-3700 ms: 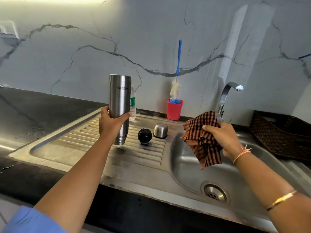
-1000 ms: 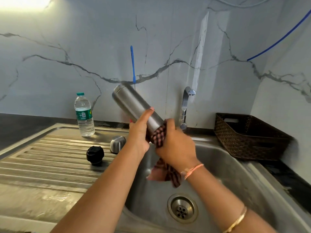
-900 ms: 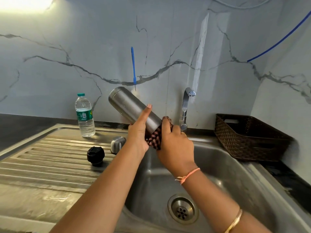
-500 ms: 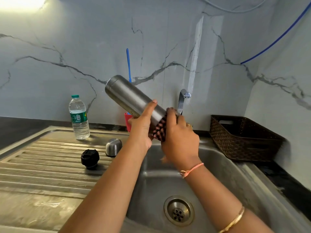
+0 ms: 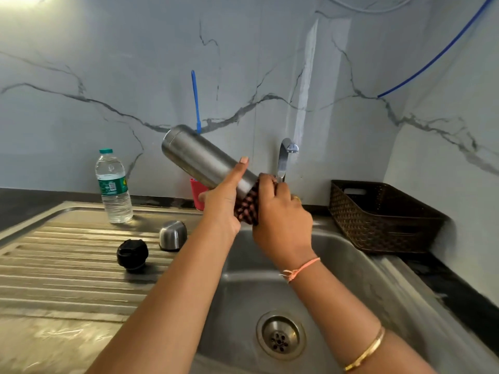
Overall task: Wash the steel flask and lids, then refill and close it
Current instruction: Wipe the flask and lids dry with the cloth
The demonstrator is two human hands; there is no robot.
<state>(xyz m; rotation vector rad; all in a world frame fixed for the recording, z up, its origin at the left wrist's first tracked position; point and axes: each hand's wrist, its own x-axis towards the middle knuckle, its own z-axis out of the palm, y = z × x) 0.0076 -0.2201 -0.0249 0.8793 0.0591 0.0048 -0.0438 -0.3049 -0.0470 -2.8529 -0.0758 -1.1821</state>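
Observation:
My left hand (image 5: 222,201) grips the steel flask (image 5: 197,157) around its middle, holding it tilted above the sink basin (image 5: 359,287) with its closed base pointing up and left. My right hand (image 5: 280,217) grips a checked red-and-black cloth (image 5: 247,207) wrapped around the flask's lower end, which hides the mouth. On the ribbed drainboard (image 5: 62,265) the black inner lid (image 5: 132,255) and the steel cap (image 5: 172,234) stand side by side. A plastic water bottle (image 5: 114,186) stands upright at the back of the drainboard.
The tap (image 5: 285,157) rises behind my right hand, with no water running. A red cup (image 5: 196,193) holding a blue-handled brush (image 5: 195,101) stands behind the flask. A brown woven basket (image 5: 383,217) sits on the right counter. The drain (image 5: 280,337) lies below my right forearm.
Since 3.7 s ago the flask came over the sink, tilted, and the cloth closed around its lower end. In the last second my right hand has shifted the cloth on that end.

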